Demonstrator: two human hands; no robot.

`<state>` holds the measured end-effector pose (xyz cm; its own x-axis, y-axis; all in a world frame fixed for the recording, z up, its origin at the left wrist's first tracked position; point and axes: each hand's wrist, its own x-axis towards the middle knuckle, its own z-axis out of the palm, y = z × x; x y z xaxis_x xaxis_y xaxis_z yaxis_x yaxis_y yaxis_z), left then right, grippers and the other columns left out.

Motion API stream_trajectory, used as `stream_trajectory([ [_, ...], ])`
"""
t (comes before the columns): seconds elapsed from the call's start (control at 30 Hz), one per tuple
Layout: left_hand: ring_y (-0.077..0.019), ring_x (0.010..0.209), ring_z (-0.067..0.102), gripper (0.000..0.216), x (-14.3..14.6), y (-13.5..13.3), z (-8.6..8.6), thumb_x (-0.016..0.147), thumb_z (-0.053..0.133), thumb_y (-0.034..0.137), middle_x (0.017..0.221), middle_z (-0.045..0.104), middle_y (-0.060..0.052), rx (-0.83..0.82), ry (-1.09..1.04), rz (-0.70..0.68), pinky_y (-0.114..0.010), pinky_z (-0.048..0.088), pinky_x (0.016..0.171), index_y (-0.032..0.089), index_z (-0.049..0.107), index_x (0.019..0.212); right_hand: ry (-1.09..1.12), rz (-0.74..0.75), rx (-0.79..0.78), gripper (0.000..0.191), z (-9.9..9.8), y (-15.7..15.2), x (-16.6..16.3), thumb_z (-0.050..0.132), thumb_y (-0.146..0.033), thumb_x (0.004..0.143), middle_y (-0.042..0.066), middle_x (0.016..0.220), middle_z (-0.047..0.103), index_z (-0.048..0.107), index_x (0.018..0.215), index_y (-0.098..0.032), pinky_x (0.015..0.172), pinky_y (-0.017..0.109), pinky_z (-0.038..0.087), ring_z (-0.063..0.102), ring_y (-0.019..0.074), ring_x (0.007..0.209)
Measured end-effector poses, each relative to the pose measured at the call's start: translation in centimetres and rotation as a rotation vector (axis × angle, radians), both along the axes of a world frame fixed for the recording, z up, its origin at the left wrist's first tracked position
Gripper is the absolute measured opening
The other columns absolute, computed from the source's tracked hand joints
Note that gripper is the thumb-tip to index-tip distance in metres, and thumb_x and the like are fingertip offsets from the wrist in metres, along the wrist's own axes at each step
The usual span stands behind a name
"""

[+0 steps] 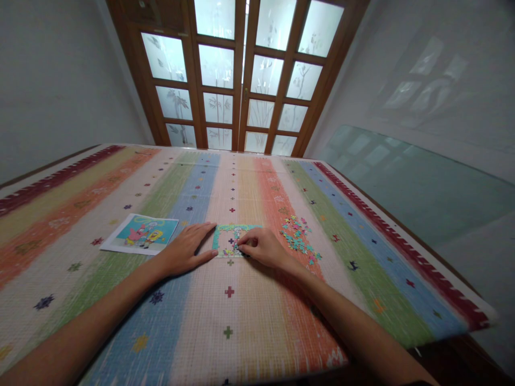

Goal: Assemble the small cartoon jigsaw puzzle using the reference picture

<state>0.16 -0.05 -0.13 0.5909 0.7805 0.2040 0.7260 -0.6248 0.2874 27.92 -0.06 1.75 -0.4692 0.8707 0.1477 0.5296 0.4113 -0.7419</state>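
Note:
A partly assembled jigsaw puzzle (216,239) lies on the striped tablecloth, its border joined around a gap where the cloth shows through. My left hand (188,247) rests flat at its left side, thumb and fingers apart, with the fingertips by the frame's left edge. Over the right part of the puzzle, my right hand (263,246) pinches a small puzzle piece between thumb and index finger; the fingers mostly cover it. That hand also hides the puzzle's right edge. Loose puzzle pieces (298,235) are scattered to the right of my right hand.
A printed picture sheet (140,234) with cartoon figures lies left of my left hand. The striped tablecloth (209,321) covers the large table. Behind it stand wooden doors with frosted panes (219,64). A pale glass panel (410,166) leans along the right wall.

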Motion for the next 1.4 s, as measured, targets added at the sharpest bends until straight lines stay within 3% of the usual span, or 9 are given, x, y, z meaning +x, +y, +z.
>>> stream_trajectory([
  [0.17,-0.0341,0.139,0.049,0.073,0.01,-0.01,0.05,0.1,0.041,0.065,0.153,0.051,-0.018,0.008,-0.006,-0.003,-0.052,0.036,0.117,0.016,0.04,0.153,-0.103,0.001,0.132,0.023,0.13,0.08,0.23,0.07,-0.001,0.081,0.003,0.084,0.069,0.081,0.088,-0.019,0.073,0.025,0.044,0.06,0.0133,0.075],
  [0.37,-0.0335,0.139,0.05,0.071,0.02,0.06,-0.02,0.1,0.042,0.063,0.153,0.051,-0.018,0.021,-0.006,-0.01,-0.051,0.037,0.117,0.015,0.04,0.152,-0.106,0.008,0.19,0.012,-0.02,-0.23,0.11,0.072,-0.011,0.093,0.004,0.091,0.063,0.08,0.1,-0.018,0.076,0.025,0.043,0.058,0.0123,0.078],
  [0.93,-0.0338,0.14,0.049,0.071,0.17,-0.13,0.25,0.101,0.039,0.065,0.153,0.051,-0.019,-0.001,-0.014,-0.007,-0.052,0.035,0.117,0.016,0.039,0.152,-0.239,0.107,0.299,0.018,-0.58,-0.06,0.27,0.069,-0.01,0.095,0.007,0.105,0.061,0.079,0.105,-0.022,0.083,0.028,0.046,0.058,0.0172,0.095],
  [1.4,-0.0338,0.139,0.049,0.072,0.11,-0.15,0.21,0.101,0.039,0.066,0.153,0.051,-0.018,0.007,-0.006,-0.002,-0.051,0.035,0.117,0.015,0.041,0.151,-0.236,0.075,0.262,0.016,-0.44,-0.1,0.0,0.071,-0.013,0.095,0.009,0.104,0.063,0.079,0.107,-0.019,0.087,0.031,0.047,0.058,0.0194,0.1],
])
